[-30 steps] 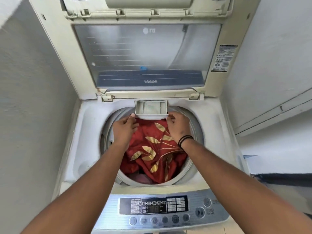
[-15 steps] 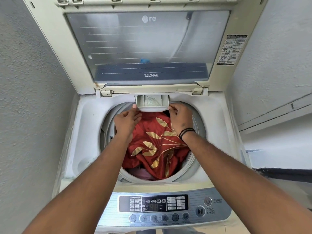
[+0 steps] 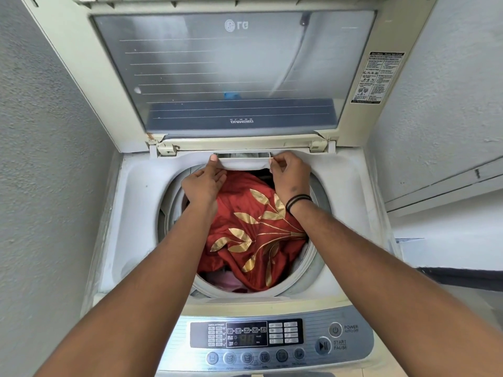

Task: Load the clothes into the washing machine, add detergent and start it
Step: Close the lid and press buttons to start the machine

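Observation:
The top-loading washing machine [image 3: 141, 213] stands with its lid [image 3: 231, 77] raised. A red cloth with gold leaves [image 3: 253, 235] fills the drum, and a pink garment [image 3: 223, 281] shows under it at the front. The white detergent drawer [image 3: 245, 164] at the back rim is almost fully in, with only a thin strip of its inside showing. My left hand [image 3: 204, 182] holds the drawer's left end, thumb on top. My right hand [image 3: 290, 172], with a black band at the wrist, pinches its right corner with curled fingers.
The control panel [image 3: 246, 337] runs along the front edge, with the power button [image 3: 335, 330] and the start/pause button [image 3: 323, 346] at its right. A grey wall [image 3: 40, 159] is close on the left. A white panel [image 3: 449, 131] stands on the right.
Both hands have pushed the detergent drawer back into its slot under the lid hinge. It stuck out over the drum a second ago and now is nearly flush.

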Tool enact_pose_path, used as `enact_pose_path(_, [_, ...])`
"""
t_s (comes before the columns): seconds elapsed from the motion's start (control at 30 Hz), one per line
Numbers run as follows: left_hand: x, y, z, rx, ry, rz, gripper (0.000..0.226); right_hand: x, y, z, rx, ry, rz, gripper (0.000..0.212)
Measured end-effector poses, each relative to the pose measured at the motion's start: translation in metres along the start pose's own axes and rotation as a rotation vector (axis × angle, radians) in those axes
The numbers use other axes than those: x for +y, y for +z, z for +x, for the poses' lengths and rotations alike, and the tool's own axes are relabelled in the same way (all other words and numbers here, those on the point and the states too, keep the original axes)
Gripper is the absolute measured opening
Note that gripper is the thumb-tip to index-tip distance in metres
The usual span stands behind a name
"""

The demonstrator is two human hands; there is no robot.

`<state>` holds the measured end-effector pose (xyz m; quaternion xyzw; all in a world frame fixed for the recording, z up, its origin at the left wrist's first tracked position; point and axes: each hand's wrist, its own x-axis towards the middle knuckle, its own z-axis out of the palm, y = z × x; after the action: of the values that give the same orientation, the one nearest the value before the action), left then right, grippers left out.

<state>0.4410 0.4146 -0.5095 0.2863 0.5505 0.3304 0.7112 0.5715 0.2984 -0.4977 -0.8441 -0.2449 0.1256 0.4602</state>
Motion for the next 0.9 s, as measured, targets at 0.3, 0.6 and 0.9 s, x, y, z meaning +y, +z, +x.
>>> enact_pose_path(0.3, [-0.002, 0.009, -0.002, 0.036, -0.022, -0.139, 0.020, 0.001, 0.002, 0.004, 0.007, 0.025, 0.056, 0.011])
enact_pose_path(0.6, [-0.005, 0.012, -0.006, 0.055, -0.043, -0.226, 0.023, 0.002, 0.009, 0.006, 0.051, 0.039, 0.059, 0.011])
enact_pose_path(0.9, [-0.007, 0.017, 0.001, 0.144, -0.028, -0.268, 0.045, 0.004, 0.016, 0.008, 0.077, 0.092, 0.085, 0.013])
